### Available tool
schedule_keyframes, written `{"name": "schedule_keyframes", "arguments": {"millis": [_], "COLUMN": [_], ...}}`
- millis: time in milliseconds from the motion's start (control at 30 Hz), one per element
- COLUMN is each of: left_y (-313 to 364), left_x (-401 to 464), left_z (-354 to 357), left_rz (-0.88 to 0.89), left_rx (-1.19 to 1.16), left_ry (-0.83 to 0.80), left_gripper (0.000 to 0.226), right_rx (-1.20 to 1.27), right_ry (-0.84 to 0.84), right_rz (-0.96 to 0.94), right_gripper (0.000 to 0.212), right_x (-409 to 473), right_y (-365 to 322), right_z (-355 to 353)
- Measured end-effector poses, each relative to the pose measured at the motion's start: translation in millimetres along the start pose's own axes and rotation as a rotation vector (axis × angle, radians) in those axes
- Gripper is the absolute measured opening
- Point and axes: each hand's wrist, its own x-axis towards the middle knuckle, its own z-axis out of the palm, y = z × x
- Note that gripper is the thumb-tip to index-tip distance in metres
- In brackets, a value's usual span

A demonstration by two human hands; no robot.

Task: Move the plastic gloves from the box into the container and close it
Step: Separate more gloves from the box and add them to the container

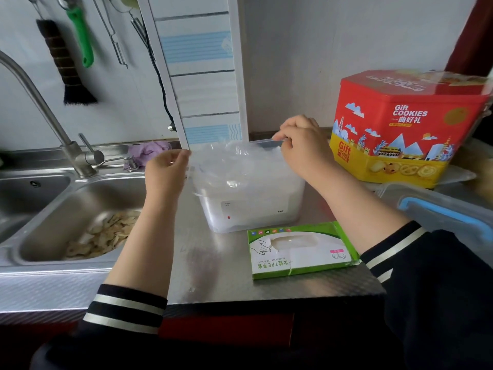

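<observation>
Two bare hands work over one translucent plastic container (250, 206) that stands on the steel counter (226, 273), just right of the sink (80, 209). A heap of clear plastic gloves (234, 164) bulges above the container's rim, so the task's thing is already inside it and spilling a little over the left edge. The left hand (165, 172) is at that left edge with fingers curled; its fingertips appear to pinch the thin film, though the blur there makes the contact hard to be sure of. The right hand (304, 145) is at the far right corner, its thumb and forefinger pinched on a thin clear edge (262, 140) that sticks out leftward; whether that edge is a lid or the container's rim cannot be told.

One green-and-white glove box (301, 249) lies flat on the counter just in front of the container, its slot facing up and no gloves showing through it. One red-and-yellow cookie tin (405, 129) stands to the right, well apart from the hands. One clear lid with blue clips (442, 212) lies beside the right forearm.

One faucet (45, 113) rises over the sink, whose basin holds a pile of pale peelings (106, 233). One purple cloth (149, 152) lies behind the sink. One dark brush (66, 62) and one green-handled tool (81, 36) hang on the wall.
</observation>
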Motion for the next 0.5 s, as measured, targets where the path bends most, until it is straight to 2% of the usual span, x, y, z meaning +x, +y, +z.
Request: {"name": "schedule_keyframes", "arguments": {"millis": [133, 267, 300, 367, 500], "left_y": [1, 1, 3, 9, 25], "left_x": [-4, 1, 1, 1, 6], "left_z": [-1, 2, 5, 11, 29], "left_rz": [0.069, 0.457, 0.513, 0.532, 0.389], "left_rx": [-0.035, 0.351, 0.453, 0.641, 0.93], "left_ry": [0.068, -0.018, -0.087, -0.263, -0.672], "left_gripper": [0.025, 0.031, 0.029, 0.027, 0.052], "right_rx": [0.032, 0.082, 0.087, 0.008, -0.275], "right_ry": [0.009, -0.005, -0.068, -0.299, -0.805], "right_rz": [-0.173, -0.275, -0.269, -0.211, -0.028], "right_gripper": [0.034, 0.03, 0.027, 0.022, 0.052], "right_x": [-5, -3, -2, 3, 15], "right_y": [-1, -15, -20, -29, -34], "right_z": [0, -3, -6, -10, -4]}}
